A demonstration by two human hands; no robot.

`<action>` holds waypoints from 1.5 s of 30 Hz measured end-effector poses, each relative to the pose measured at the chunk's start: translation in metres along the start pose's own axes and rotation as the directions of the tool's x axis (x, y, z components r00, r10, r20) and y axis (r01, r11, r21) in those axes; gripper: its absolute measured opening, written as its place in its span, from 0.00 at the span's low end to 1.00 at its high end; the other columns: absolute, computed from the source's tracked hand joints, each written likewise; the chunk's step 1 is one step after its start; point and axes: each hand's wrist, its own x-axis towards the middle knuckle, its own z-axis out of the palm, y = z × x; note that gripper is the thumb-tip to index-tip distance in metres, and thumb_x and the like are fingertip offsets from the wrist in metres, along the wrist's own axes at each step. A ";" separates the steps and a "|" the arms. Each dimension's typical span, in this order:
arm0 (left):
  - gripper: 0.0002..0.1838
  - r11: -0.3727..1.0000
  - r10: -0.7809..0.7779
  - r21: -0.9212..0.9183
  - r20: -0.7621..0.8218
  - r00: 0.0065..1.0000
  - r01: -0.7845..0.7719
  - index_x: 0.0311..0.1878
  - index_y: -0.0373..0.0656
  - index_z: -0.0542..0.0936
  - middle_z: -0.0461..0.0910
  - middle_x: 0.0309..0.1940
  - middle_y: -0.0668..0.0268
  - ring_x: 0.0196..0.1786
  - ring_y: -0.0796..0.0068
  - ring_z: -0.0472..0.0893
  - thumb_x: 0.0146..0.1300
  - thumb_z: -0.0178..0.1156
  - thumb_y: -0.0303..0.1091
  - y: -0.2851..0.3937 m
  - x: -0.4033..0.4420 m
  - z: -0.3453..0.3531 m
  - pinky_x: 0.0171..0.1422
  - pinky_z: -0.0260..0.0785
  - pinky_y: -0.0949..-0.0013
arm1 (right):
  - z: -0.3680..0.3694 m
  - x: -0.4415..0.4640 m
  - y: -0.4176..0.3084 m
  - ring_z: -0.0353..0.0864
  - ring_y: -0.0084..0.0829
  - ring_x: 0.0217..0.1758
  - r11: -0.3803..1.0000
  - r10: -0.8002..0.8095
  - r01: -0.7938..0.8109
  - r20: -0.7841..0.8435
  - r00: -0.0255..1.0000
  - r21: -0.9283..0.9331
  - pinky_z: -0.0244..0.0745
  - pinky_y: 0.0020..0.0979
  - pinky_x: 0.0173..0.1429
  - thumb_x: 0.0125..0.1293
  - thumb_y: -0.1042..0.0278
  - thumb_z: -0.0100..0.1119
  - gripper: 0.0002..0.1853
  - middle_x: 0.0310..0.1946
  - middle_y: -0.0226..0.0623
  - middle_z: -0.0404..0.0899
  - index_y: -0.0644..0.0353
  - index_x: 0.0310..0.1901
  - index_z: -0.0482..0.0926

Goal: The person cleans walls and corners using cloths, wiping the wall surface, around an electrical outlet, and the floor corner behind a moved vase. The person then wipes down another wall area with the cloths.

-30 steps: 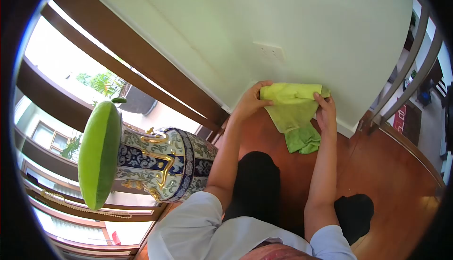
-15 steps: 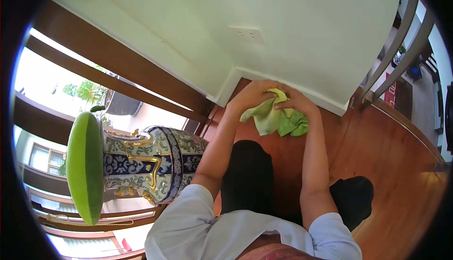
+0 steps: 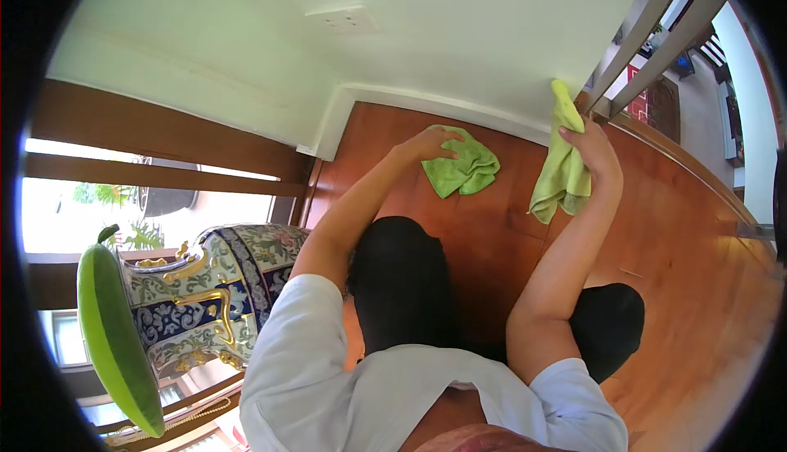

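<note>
Right hand (image 3: 597, 153): grip clamped on yellow-green cloth (image 3: 562, 169), folds drooping below it. Left hand (image 3: 426, 144): grip over crumpled green cloth (image 3: 469, 168) on floor (image 3: 492, 255), clamped or not, cannot tell. Cloths apart.

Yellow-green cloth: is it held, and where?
The right hand holds the yellow-green cloth by its upper part, below the top end. The left hand touches the green cloth; whether it grips cannot be told.

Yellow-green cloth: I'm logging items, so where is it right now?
In the head view, the yellow-green cloth is in the right hand, to the right of the green cloth under the left hand.
</note>
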 end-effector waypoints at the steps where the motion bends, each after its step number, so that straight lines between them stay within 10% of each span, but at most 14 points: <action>1: 0.30 0.995 -0.091 0.038 0.024 0.996 0.090 0.63 0.50 0.72 0.76 0.54 0.53 0.57 0.52 0.75 0.60 0.60 0.53 -0.005 0.011 0.019 0.60 0.68 0.56 | 0.000 0.003 0.009 0.77 0.30 0.47 1.000 0.013 -0.013 -0.020 1.000 -0.008 0.69 0.33 0.54 0.63 0.67 0.59 0.19 0.43 0.37 0.80 0.65 0.55 0.75; 6: 0.51 0.742 -0.658 -0.030 0.160 0.736 0.670 0.74 0.48 0.52 0.63 0.64 0.43 0.60 0.42 0.72 0.54 0.58 0.67 0.062 0.040 0.028 0.61 0.68 0.50 | 0.020 0.028 0.035 0.77 0.32 0.47 1.000 0.025 -0.026 0.125 0.992 0.004 0.69 0.34 0.55 0.64 0.64 0.59 0.21 0.44 0.39 0.80 0.64 0.56 0.74; 9: 0.49 0.748 -0.662 0.047 -0.028 0.749 0.662 0.75 0.45 0.47 0.60 0.64 0.43 0.59 0.40 0.72 0.58 0.60 0.55 0.034 0.050 0.074 0.60 0.68 0.47 | 0.029 0.018 0.003 0.77 0.32 0.47 0.991 0.136 -0.134 0.275 0.952 -0.027 0.69 0.36 0.55 0.65 0.56 0.60 0.25 0.44 0.38 0.81 0.65 0.57 0.73; 12: 0.45 0.835 -0.509 0.312 0.127 0.851 0.453 0.72 0.37 0.49 0.63 0.61 0.40 0.59 0.43 0.74 0.58 0.61 0.46 -0.014 0.068 0.103 0.58 0.70 0.49 | 0.060 0.023 0.014 0.77 0.36 0.52 0.977 0.208 -0.205 0.459 0.864 -0.056 0.67 0.34 0.59 0.64 0.55 0.59 0.32 0.51 0.43 0.78 0.57 0.67 0.64; 14: 0.40 0.792 -0.610 0.215 0.236 0.756 0.572 0.68 0.36 0.54 0.66 0.59 0.40 0.57 0.44 0.75 0.59 0.60 0.43 0.047 0.043 0.048 0.57 0.71 0.50 | 0.092 0.009 0.028 0.75 0.45 0.58 0.964 0.241 -0.267 0.480 0.844 -0.014 0.68 0.39 0.62 0.64 0.56 0.58 0.42 0.59 0.51 0.72 0.54 0.74 0.47; 16: 0.35 0.619 -0.753 -0.104 0.205 0.626 0.778 0.66 0.37 0.57 0.67 0.58 0.41 0.56 0.45 0.76 0.59 0.59 0.41 0.097 0.015 0.000 0.57 0.71 0.51 | 0.107 -0.024 0.036 0.75 0.45 0.56 0.945 0.288 -0.325 0.403 0.869 0.025 0.70 0.40 0.59 0.64 0.59 0.58 0.38 0.56 0.51 0.73 0.57 0.71 0.52; 19: 0.31 0.604 -0.788 -0.062 0.097 0.607 0.794 0.62 0.37 0.59 0.70 0.56 0.42 0.56 0.44 0.76 0.60 0.58 0.39 0.106 -0.013 -0.001 0.57 0.72 0.52 | 0.103 -0.081 0.023 0.78 0.44 0.50 0.917 0.351 -0.388 0.280 0.893 0.087 0.73 0.39 0.54 0.66 0.65 0.58 0.31 0.51 0.50 0.76 0.66 0.66 0.58; 26: 0.35 0.745 -0.574 -0.423 -0.013 0.819 0.515 0.66 0.46 0.58 0.74 0.53 0.52 0.55 0.53 0.77 0.58 0.62 0.40 0.266 -0.108 -0.157 0.57 0.72 0.55 | -0.008 -0.165 -0.158 0.78 0.51 0.52 0.971 0.191 -0.140 0.283 0.940 -0.193 0.72 0.45 0.54 0.62 0.55 0.60 0.25 0.49 0.54 0.78 0.66 0.54 0.72; 29: 0.36 0.736 -0.220 -0.676 -0.186 0.958 0.037 0.68 0.47 0.60 0.73 0.53 0.53 0.52 0.59 0.78 0.58 0.63 0.40 0.304 -0.142 -0.216 0.57 0.72 0.59 | -0.056 -0.172 -0.235 0.81 0.45 0.47 0.986 0.056 0.038 0.534 0.843 -0.164 0.73 0.40 0.51 0.61 0.50 0.61 0.26 0.44 0.50 0.81 0.63 0.52 0.76; 31: 0.36 0.890 0.100 -0.424 -0.178 0.979 -0.168 0.68 0.43 0.62 0.73 0.52 0.54 0.51 0.60 0.77 0.58 0.63 0.41 0.357 -0.162 -0.290 0.58 0.71 0.61 | -0.103 -0.175 -0.312 0.82 0.44 0.44 0.974 0.008 0.148 0.675 0.738 -0.174 0.74 0.39 0.50 0.59 0.49 0.63 0.26 0.42 0.53 0.81 0.66 0.47 0.79; 32: 0.37 0.806 -0.142 -0.589 -0.084 0.986 0.066 0.66 0.40 0.66 0.69 0.56 0.54 0.57 0.57 0.72 0.55 0.68 0.41 0.405 -0.186 -0.331 0.62 0.66 0.61 | -0.119 -0.177 -0.340 0.83 0.35 0.40 0.987 0.082 0.042 0.709 0.700 -0.156 0.75 0.34 0.47 0.59 0.52 0.65 0.23 0.39 0.47 0.83 0.65 0.46 0.81; 35: 0.42 0.826 -0.189 -0.518 0.117 0.975 0.222 0.66 0.39 0.65 0.65 0.60 0.55 0.63 0.59 0.66 0.50 0.73 0.40 0.473 -0.224 -0.407 0.67 0.60 0.61 | -0.179 -0.196 -0.446 0.82 0.28 0.38 0.990 -0.139 0.121 0.630 0.764 0.072 0.75 0.31 0.44 0.58 0.58 0.68 0.21 0.37 0.39 0.84 0.65 0.48 0.81; 42: 0.41 0.609 -0.095 -0.764 -0.336 0.937 -0.212 0.64 0.40 0.67 0.63 0.67 0.58 0.68 0.64 0.63 0.46 0.76 0.35 0.586 -0.265 -0.504 0.70 0.59 0.62 | -0.239 -0.236 -0.587 0.79 0.20 0.43 0.994 -0.105 0.061 0.891 0.442 0.087 0.74 0.27 0.47 0.57 0.67 0.69 0.22 0.41 0.30 0.83 0.65 0.52 0.79; 45: 0.39 0.746 -0.238 -0.665 -0.218 0.946 0.035 0.62 0.41 0.69 0.71 0.60 0.61 0.61 0.65 0.73 0.47 0.75 0.36 0.607 -0.283 -0.536 0.63 0.67 0.64 | -0.247 -0.261 -0.641 0.78 0.22 0.43 0.976 -0.216 0.087 0.889 0.403 0.198 0.73 0.26 0.48 0.55 0.68 0.69 0.21 0.40 0.30 0.82 0.63 0.50 0.78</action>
